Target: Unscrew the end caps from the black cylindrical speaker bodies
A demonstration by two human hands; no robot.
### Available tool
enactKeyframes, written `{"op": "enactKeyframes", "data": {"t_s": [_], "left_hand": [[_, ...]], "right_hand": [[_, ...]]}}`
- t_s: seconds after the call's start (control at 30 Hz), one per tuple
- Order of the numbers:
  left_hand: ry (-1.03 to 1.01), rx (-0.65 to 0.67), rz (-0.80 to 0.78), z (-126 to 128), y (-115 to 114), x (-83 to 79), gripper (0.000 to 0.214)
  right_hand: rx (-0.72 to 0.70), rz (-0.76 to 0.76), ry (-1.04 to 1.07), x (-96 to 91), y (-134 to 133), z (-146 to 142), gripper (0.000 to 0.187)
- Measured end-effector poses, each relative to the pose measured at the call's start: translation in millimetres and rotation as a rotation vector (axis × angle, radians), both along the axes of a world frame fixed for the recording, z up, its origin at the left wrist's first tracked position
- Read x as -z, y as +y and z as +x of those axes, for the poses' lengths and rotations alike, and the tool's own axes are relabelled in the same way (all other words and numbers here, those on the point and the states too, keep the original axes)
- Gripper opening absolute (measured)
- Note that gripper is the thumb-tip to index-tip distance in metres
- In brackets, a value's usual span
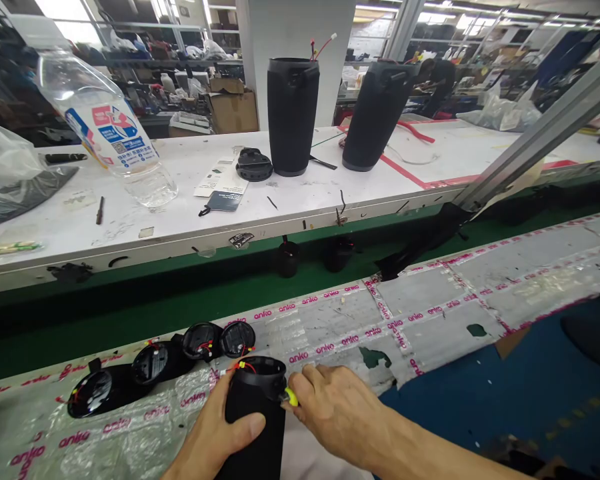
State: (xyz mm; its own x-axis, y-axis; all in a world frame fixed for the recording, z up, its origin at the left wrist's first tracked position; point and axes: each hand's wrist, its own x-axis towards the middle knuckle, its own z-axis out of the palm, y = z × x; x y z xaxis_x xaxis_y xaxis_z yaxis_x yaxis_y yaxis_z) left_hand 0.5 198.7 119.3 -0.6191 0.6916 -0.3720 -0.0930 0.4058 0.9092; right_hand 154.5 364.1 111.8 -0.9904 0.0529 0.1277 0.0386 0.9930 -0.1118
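Observation:
A black cylindrical speaker housing [257, 430] stands close to me, its open top showing red and yellow wires. My left hand [215, 427] is wrapped around its left side, thumb across the front. At the rim's right side, my right hand [330, 407] grips a small yellow-handled tool [292, 397]; its tip meets the housing, and most of the handle is hidden by the fingers. Just beyond, several similar black housings [123, 390] lie on the taped bench [325, 327] with wires at their open ends.
On the raised white shelf [190, 220] stand two black speaker housings [291, 120], one with wires sticking up. Beside them are a black round cap [254, 167], a tag [224, 201] and a water bottle [117, 137]. A metal post [535, 140] slants across the right. A green belt [190, 287] runs between.

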Motion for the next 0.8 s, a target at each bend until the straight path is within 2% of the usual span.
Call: {"op": "enactKeyframes", "data": {"t_s": [0.17, 0.3, 0.37, 0.5, 0.57, 0.67, 0.8], "left_hand": [[-0.014, -0.043, -0.014, -3, 2, 9.0, 0.085], [-0.217, -0.099, 0.037, -2, 10, 12.6, 0.077], [-0.317, -0.109, 0.086, -1, 14, 11.0, 0.077], [-0.517, -0.125, 0.109, 4, 18, 2.3, 0.068], [-0.538, -0.126, 0.097, 7, 20, -2.2, 0.066], [-0.489, -0.121, 0.066, 8, 22, -4.6, 0.069], [-0.523, -0.115, 0.098, 6, 21, 0.3, 0.074]], "right_hand": [[0.02, 0.021, 0.023, 5.7, 2, -3, 0.023], [0.062, -0.048, -0.005, 7.8, 6, -7, 0.026], [0.067, -0.118, -0.007, 9.1, 8, -8, 0.026], [0.133, -0.373, 0.067, 12.0, 14, -4, 0.016], [0.186, -0.422, 0.07, 10.8, 18, -2, 0.013], [0.203, -0.34, 0.009, 6.1, 21, 0, 0.011], [0.1, -0.154, -0.013, 2.8, 18, 0, 0.017]]}}
